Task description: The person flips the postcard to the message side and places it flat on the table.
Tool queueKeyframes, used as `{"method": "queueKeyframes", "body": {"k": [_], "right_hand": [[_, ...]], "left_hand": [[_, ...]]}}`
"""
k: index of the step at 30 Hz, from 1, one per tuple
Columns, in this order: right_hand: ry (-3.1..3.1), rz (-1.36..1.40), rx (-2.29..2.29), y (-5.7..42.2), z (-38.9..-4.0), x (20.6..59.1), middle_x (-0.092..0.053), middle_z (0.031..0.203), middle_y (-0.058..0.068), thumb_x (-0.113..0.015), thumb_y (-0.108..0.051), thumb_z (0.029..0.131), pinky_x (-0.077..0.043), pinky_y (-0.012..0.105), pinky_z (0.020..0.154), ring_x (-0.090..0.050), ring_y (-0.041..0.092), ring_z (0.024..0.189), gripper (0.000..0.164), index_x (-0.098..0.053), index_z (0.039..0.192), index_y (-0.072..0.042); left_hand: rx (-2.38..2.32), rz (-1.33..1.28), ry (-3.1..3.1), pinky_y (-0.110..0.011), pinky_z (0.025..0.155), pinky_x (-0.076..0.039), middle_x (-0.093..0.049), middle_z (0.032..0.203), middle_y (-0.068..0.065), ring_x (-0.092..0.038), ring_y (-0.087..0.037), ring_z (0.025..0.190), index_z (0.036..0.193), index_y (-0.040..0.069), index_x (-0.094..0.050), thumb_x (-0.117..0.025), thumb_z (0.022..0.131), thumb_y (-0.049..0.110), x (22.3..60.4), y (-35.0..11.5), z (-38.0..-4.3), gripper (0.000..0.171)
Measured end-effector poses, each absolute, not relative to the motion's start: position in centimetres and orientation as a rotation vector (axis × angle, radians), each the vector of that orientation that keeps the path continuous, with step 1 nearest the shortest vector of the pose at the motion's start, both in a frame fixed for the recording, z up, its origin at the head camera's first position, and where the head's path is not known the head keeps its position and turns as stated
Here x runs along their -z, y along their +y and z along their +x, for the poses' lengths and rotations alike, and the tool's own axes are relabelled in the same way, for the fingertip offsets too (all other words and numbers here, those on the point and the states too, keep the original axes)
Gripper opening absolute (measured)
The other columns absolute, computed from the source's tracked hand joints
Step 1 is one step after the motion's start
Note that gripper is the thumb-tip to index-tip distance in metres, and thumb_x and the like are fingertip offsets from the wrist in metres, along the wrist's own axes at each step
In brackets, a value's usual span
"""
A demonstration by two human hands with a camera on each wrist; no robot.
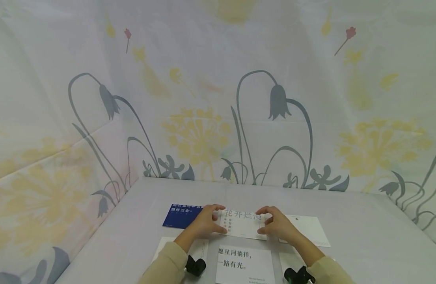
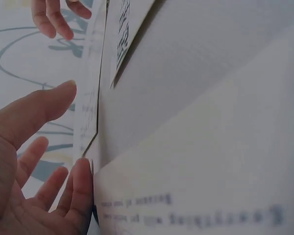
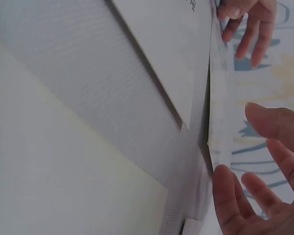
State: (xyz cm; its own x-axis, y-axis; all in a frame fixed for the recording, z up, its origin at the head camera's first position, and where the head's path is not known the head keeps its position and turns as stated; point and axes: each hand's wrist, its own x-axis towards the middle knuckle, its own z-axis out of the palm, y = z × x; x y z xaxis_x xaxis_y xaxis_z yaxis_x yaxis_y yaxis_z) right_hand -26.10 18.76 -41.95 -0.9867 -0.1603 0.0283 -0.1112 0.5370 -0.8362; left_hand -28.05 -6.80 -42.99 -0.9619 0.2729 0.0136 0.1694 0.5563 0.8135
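Note:
A white card [image 1: 243, 225] with large grey characters lies on the pale table, between my two hands. At its left edge is my left hand [image 1: 206, 221], the thumb and forefinger spread and bent toward the near and far corners. My right hand [image 1: 276, 225] stands the same way at the right edge. In the left wrist view, the left thumb [image 2: 59, 100] is raised apart from the other fingers. The right thumb [image 3: 272, 122] is likewise apart in the right wrist view. Whether the fingertips touch the card is hard to tell.
A dark blue card [image 1: 181, 216] lies to the left, a white card with a small black mark [image 1: 306, 228] to the right. Nearer me is a card with black characters [image 1: 244, 265], with partly hidden cards on either side. A flower-patterned curtain [image 1: 218, 98] stands behind the table.

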Motion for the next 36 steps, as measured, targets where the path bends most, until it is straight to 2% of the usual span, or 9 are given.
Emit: {"method": "queueKeyframes", "body": {"k": [4, 10, 15, 23, 30, 36], "right_hand": [[2.740, -0.312, 1.363, 18.8, -26.2, 42.0, -0.046, 0.126, 0.013, -0.084, -0.005, 0.063, -0.049, 0.037, 0.069, -0.053, 0.026, 0.095, 0.046, -0.062, 0.103, -0.012], [2.789, -0.412, 1.220, 18.8, -26.7, 42.2, -0.047, 0.125, 0.012, -0.085, -0.004, 0.060, -0.048, 0.037, 0.072, -0.051, 0.023, 0.091, 0.044, -0.063, 0.097, -0.015], [2.814, -0.425, 1.119, 18.9, -26.9, 42.4, -0.048, 0.122, 0.012, -0.086, -0.004, 0.059, -0.047, 0.040, 0.076, -0.051, 0.023, 0.092, 0.043, -0.063, 0.093, -0.017], [2.769, -0.403, 1.111, 19.1, -27.1, 42.5, -0.048, 0.124, 0.011, -0.085, -0.005, 0.061, -0.044, 0.050, 0.087, -0.052, 0.030, 0.102, 0.040, -0.063, 0.093, -0.016], [2.762, -0.424, 1.083, 19.0, -27.5, 42.6, -0.046, 0.121, 0.011, -0.085, -0.006, 0.062, -0.044, 0.050, 0.089, -0.052, 0.033, 0.103, 0.038, -0.064, 0.093, -0.016], [2.767, -0.395, 1.082, 19.2, -27.4, 42.7, -0.042, 0.132, 0.017, -0.085, -0.007, 0.062, -0.043, 0.051, 0.090, -0.052, 0.035, 0.105, 0.038, -0.065, 0.093, -0.016]], "left_hand": [[-1.307, 0.436, 2.630, -0.043, 0.083, -0.047, -0.046, 0.122, -0.011, -0.051, -0.028, 0.103, 0.128, 0.014, -0.053, -0.087, 0.061, 0.011, 42.9, -7.0, -28.4, 0.076], [-1.210, 0.490, 2.591, -0.045, 0.091, -0.043, -0.048, 0.121, -0.010, -0.050, -0.027, 0.105, 0.133, 0.012, -0.049, -0.086, 0.061, 0.010, 42.3, -7.2, -28.9, 0.081], [-1.176, 0.504, 2.586, -0.045, 0.089, -0.043, -0.050, 0.119, -0.009, -0.050, -0.027, 0.103, 0.131, 0.011, -0.051, -0.086, 0.060, 0.006, 42.0, -7.1, -29.1, 0.079], [-1.114, 0.564, 2.604, -0.042, 0.087, -0.045, -0.045, 0.127, -0.010, -0.051, -0.027, 0.102, 0.120, 0.009, -0.059, -0.086, 0.061, 0.004, 42.1, -7.0, -29.3, 0.066], [-1.063, 0.557, 2.627, -0.038, 0.080, -0.046, -0.044, 0.124, -0.008, -0.052, -0.025, 0.098, 0.118, 0.012, -0.060, -0.087, 0.061, 0.007, 41.9, -7.0, -29.6, 0.063], [-1.090, 0.556, 2.650, -0.037, 0.079, -0.047, -0.041, 0.127, -0.007, -0.051, -0.023, 0.097, 0.116, 0.012, -0.061, -0.087, 0.061, 0.006, 42.0, -6.9, -29.4, 0.062]]}}
